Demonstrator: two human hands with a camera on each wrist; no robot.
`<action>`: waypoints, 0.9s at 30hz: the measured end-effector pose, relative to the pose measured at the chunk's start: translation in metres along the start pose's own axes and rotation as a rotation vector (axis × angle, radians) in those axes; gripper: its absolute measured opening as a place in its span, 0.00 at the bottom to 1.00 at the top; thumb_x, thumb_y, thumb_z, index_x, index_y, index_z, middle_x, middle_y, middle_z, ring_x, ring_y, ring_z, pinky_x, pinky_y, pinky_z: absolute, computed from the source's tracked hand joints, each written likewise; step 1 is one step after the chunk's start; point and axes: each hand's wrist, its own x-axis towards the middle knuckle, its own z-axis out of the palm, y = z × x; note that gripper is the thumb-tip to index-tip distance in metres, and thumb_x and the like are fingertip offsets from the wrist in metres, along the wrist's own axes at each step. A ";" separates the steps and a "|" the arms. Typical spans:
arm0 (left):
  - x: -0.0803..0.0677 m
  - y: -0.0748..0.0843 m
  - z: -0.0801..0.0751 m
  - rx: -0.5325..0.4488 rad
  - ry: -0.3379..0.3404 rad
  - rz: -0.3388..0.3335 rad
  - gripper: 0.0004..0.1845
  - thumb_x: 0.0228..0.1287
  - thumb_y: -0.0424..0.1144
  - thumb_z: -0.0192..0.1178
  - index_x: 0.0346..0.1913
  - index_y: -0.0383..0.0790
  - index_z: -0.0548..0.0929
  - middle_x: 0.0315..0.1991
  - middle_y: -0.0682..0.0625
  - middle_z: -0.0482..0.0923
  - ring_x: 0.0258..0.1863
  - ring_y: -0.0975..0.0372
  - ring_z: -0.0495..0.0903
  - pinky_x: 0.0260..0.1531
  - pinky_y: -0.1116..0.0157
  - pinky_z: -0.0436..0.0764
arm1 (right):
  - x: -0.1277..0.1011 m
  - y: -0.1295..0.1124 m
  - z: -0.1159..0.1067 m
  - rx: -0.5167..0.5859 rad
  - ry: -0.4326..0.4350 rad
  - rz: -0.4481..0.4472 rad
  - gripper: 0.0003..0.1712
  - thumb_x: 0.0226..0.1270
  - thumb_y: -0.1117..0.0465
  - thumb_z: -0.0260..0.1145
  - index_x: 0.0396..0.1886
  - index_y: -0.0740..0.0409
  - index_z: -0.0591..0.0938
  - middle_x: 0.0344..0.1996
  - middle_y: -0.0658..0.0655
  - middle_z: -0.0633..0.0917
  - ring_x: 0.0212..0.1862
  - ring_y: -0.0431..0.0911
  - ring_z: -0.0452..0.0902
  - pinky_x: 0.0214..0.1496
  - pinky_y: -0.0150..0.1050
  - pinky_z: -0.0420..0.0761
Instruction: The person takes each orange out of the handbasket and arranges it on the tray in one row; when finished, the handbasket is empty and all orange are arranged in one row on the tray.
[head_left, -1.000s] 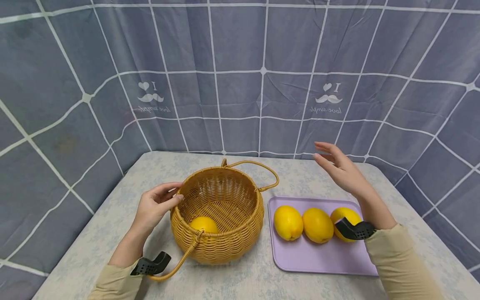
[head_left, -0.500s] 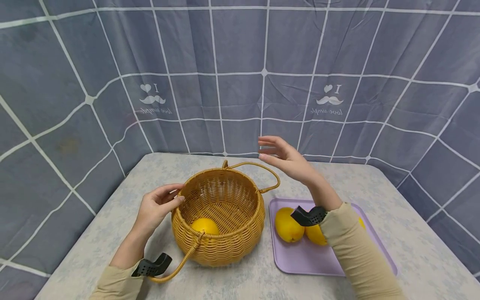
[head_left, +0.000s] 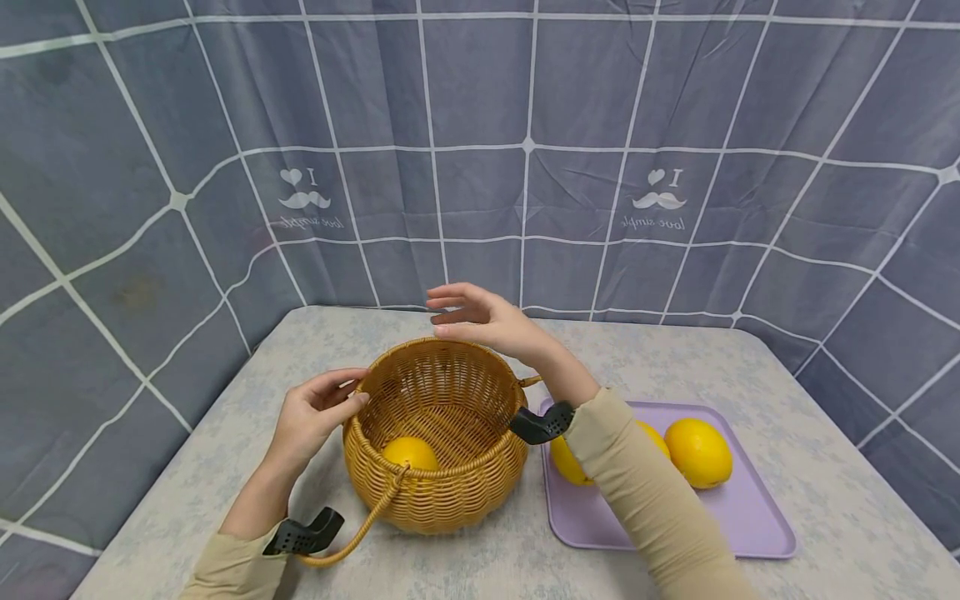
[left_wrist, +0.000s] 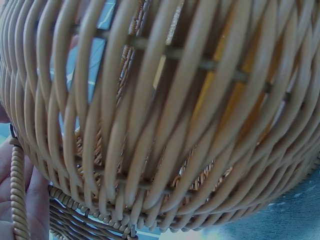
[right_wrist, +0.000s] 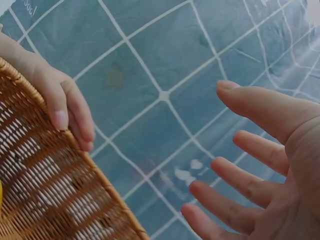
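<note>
Near the table's front-left part stands the basket [head_left: 435,433], upright, with 1 lemon [head_left: 408,452] lying on its floor toward the near wall. Its near handle [head_left: 360,525] hangs down over the front; the far handle is mostly hidden behind the right forearm.

Judging by how things lie, the moving of fruit looks partly done: 1 lemon is in the basket, and at least 2 lemons [head_left: 697,452] remain on the tray [head_left: 742,533], which sits just right of the basket toward the table's right edge. One of them is half covered by the right sleeve, so I cannot tell whether a 3rd lies behind it.

The left hand [head_left: 315,412] rests on the basket's left rim, fingers curled over the edge and thumb along the outside, steadying it; the right wrist view shows those fingertips [right_wrist: 62,117] lying on the weave. The left wrist view shows only the basket's wall close up, with yellow glimpsed through the gaps.

The right hand [head_left: 480,317] hovers above the basket's far rim, palm turned left and down, fingers spread and relaxed, holding nothing and touching nothing. Its forearm crosses from the tray side over the basket's right rim.

A checked cloth [head_left: 525,142] hangs behind the table's back edge.
</note>
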 end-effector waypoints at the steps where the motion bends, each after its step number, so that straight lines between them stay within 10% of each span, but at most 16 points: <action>1: 0.000 0.000 0.000 0.001 -0.001 -0.001 0.18 0.60 0.31 0.64 0.52 0.28 0.79 0.51 0.43 0.77 0.52 0.71 0.76 0.50 0.71 0.78 | 0.004 0.001 0.003 0.016 -0.015 0.003 0.28 0.65 0.59 0.64 0.64 0.51 0.70 0.59 0.53 0.75 0.58 0.46 0.73 0.58 0.41 0.77; 15: 0.002 0.000 -0.002 -0.021 -0.017 0.036 0.18 0.60 0.28 0.62 0.53 0.23 0.76 0.51 0.41 0.77 0.52 0.69 0.76 0.49 0.71 0.78 | 0.037 0.026 0.034 0.287 -0.256 0.116 0.29 0.65 0.68 0.60 0.66 0.61 0.67 0.60 0.60 0.73 0.60 0.61 0.69 0.61 0.53 0.73; 27: 0.003 -0.002 -0.002 -0.021 -0.021 0.023 0.18 0.61 0.30 0.62 0.53 0.26 0.77 0.51 0.42 0.77 0.53 0.69 0.75 0.52 0.71 0.77 | 0.037 0.044 0.046 0.160 -0.456 0.157 0.30 0.59 0.74 0.64 0.63 0.68 0.68 0.62 0.68 0.68 0.63 0.62 0.64 0.61 0.38 0.75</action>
